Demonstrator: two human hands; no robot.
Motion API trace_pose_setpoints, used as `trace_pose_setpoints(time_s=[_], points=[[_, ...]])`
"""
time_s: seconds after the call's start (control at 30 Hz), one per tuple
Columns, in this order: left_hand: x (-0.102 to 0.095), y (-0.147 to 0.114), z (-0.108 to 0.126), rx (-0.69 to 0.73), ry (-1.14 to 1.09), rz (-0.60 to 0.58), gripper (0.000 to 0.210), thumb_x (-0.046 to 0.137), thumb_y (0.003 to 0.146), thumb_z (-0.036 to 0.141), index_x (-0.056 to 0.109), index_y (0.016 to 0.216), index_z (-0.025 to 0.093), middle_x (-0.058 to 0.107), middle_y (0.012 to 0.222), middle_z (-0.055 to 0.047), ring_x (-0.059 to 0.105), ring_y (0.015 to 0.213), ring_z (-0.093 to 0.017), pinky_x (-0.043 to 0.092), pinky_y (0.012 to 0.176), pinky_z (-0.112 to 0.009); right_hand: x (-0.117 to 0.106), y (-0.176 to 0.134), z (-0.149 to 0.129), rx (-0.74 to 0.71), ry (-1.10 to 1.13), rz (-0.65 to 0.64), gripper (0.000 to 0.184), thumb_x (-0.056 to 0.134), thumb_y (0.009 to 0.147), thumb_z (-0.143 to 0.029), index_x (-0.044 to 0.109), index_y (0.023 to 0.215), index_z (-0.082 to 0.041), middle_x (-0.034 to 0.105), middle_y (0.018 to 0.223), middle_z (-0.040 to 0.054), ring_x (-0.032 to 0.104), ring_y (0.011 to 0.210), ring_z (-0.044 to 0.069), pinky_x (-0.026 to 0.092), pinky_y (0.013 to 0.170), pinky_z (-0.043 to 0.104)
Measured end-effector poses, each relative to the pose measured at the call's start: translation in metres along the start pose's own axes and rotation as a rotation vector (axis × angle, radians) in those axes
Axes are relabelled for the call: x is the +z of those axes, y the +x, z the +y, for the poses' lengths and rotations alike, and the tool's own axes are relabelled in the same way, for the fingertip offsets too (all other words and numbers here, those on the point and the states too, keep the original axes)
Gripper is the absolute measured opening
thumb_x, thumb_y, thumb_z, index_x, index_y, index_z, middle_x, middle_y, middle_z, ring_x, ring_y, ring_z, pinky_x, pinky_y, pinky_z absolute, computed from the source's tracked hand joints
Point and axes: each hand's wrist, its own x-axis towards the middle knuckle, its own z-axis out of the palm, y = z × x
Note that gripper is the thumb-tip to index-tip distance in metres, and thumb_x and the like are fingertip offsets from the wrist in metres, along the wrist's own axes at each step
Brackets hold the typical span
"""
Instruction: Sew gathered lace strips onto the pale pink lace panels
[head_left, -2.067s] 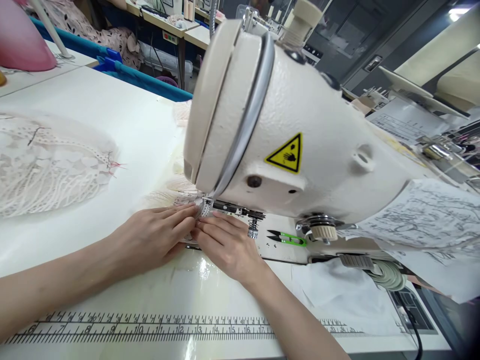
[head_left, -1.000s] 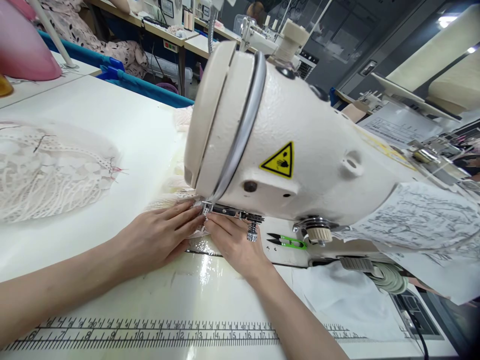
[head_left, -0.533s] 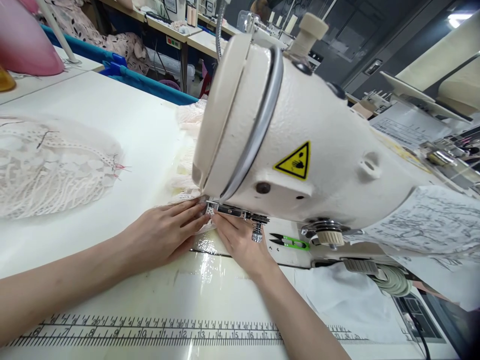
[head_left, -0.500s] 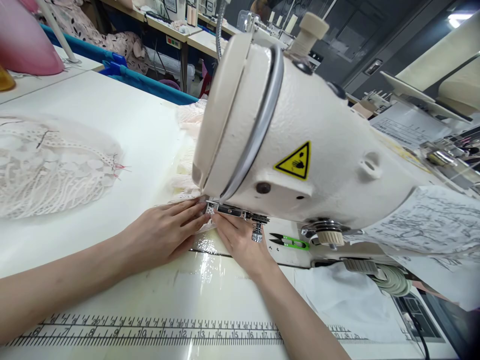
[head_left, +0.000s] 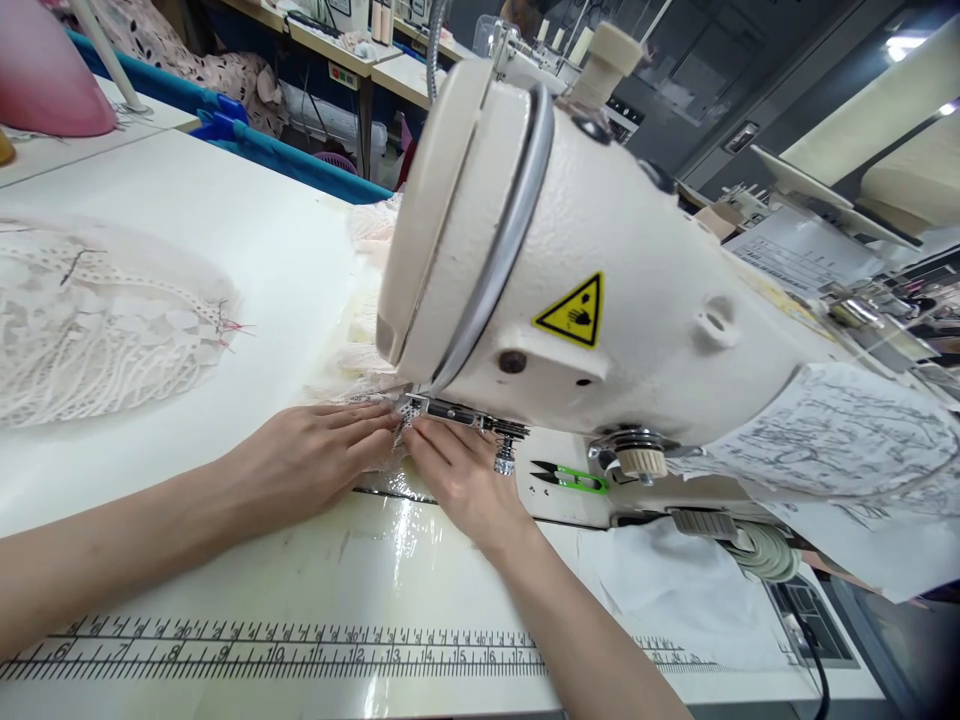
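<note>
White-peach lace fabric runs under the head of a cream sewing machine. On its left part lies my left hand, palm down with fingers stretched out flat; the thumb is hidden. My right hand presses the lace from the other side, fingers extended close to the presser foot. Its fingertips nearly meet those of the left hand at a narrow strip of dotted lace trim. The machine head hides the needle from view. Green-handled thread snips lie on the machine bed to the right of my right hand.
Another lace piece with loose red and dark threads rests on the left of the table. A printed ruler runs along the front edge. White cloth lies at right, below patterned paper. A blue fabric trough borders the far side.
The view has shifted slightly, so most things sit a little further left and higher. My left hand has drawn back slightly from the presser foot, exposing more lace trim between the hands.
</note>
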Motion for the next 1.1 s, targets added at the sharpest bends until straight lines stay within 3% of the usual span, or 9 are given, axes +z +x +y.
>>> trace_pose_setpoints(time_s=[0.13, 0.27, 0.4, 0.5, 0.63, 0.73, 0.93, 1.1], points=[[-0.001, -0.004, -0.001, -0.067, -0.026, -0.044, 0.034, 0.037, 0.102, 0.014, 0.071, 0.108, 0.013, 0.08, 0.116, -0.011, 0.077, 0.109, -0.025, 0.068, 0.089, -0.037, 0.002, 0.001, -0.005, 0.021, -0.016, 0.042, 0.022, 0.061, 0.097, -0.004, 0.071, 0.107, -0.02, 0.078, 0.107, 0.002, 0.07, 0.102, 0.016, 0.054, 0.087, 0.029], [-0.005, -0.007, 0.0, -0.179, -0.124, -0.075, 0.037, 0.034, 0.105, 0.022, 0.068, 0.116, 0.015, 0.077, 0.125, -0.011, 0.075, 0.116, -0.024, 0.066, 0.095, -0.038, 0.006, 0.003, -0.004, 0.066, 0.109, 0.021, 0.009, 0.064, 0.101, -0.014, 0.071, 0.101, -0.021, 0.078, 0.101, 0.0016, 0.072, 0.094, 0.015, 0.053, 0.079, 0.026], [-0.006, -0.006, -0.002, -0.131, -0.125, -0.052, 0.034, 0.035, 0.106, 0.019, 0.067, 0.116, 0.015, 0.078, 0.122, -0.01, 0.075, 0.116, -0.023, 0.064, 0.095, -0.035, 0.004, 0.007, -0.007, 0.199, 0.224, 0.039, 0.015, 0.062, 0.106, -0.032, 0.068, 0.113, -0.021, 0.079, 0.105, 0.002, 0.073, 0.088, 0.014, 0.052, 0.073, 0.026], [-0.004, -0.005, -0.005, -0.079, -0.112, -0.044, 0.029, 0.041, 0.107, 0.025, 0.067, 0.112, 0.014, 0.079, 0.12, -0.011, 0.076, 0.112, -0.023, 0.065, 0.094, -0.035, 0.001, 0.01, -0.009, 0.177, 0.261, 0.067, 0.01, 0.06, 0.106, -0.025, 0.069, 0.105, -0.023, 0.078, 0.106, -0.0007, 0.073, 0.088, 0.012, 0.052, 0.074, 0.025], [0.0, -0.007, -0.006, -0.071, -0.054, -0.023, 0.035, 0.043, 0.106, 0.029, 0.065, 0.129, 0.012, 0.077, 0.126, -0.012, 0.075, 0.115, -0.024, 0.065, 0.089, -0.034, -0.002, 0.012, -0.007, 0.091, 0.276, 0.099, 0.019, 0.058, 0.103, -0.013, 0.07, 0.091, -0.022, 0.078, 0.092, -0.0037, 0.071, 0.083, 0.01, 0.053, 0.075, 0.023], [0.006, -0.015, -0.008, -0.01, 0.019, -0.038, 0.045, 0.04, 0.1, 0.018, 0.061, 0.139, 0.013, 0.073, 0.135, -0.011, 0.069, 0.126, -0.024, 0.062, 0.097, -0.036, -0.002, 0.011, -0.008, 0.06, 0.258, 0.145, 0.02, 0.058, 0.102, -0.009, 0.071, 0.092, -0.022, 0.079, 0.089, -0.0047, 0.071, 0.082, 0.01, 0.053, 0.077, 0.024], [0.017, -0.034, -0.011, -0.078, -0.026, -0.095, 0.063, 0.043, 0.089, 0.014, 0.055, 0.151, 0.02, 0.067, 0.145, -0.007, 0.063, 0.135, -0.023, 0.054, 0.112, -0.037, 0.0, 0.009, -0.013, 0.038, 0.218, 0.233, 0.021, 0.06, 0.101, -0.007, 0.071, 0.093, -0.023, 0.08, 0.089, -0.0073, 0.072, 0.087, 0.008, 0.053, 0.084, 0.025], [0.017, -0.033, -0.012, -0.101, -0.009, -0.169, 0.062, 0.041, 0.09, 0.016, 0.057, 0.149, 0.021, 0.067, 0.144, -0.006, 0.06, 0.138, -0.022, 0.05, 0.116, -0.039, 0.004, 0.009, -0.013, 0.014, 0.237, 0.266, 0.02, 0.062, 0.098, -0.004, 0.07, 0.091, -0.021, 0.08, 0.088, -0.007, 0.072, 0.09, 0.009, 0.053, 0.092, 0.024]])
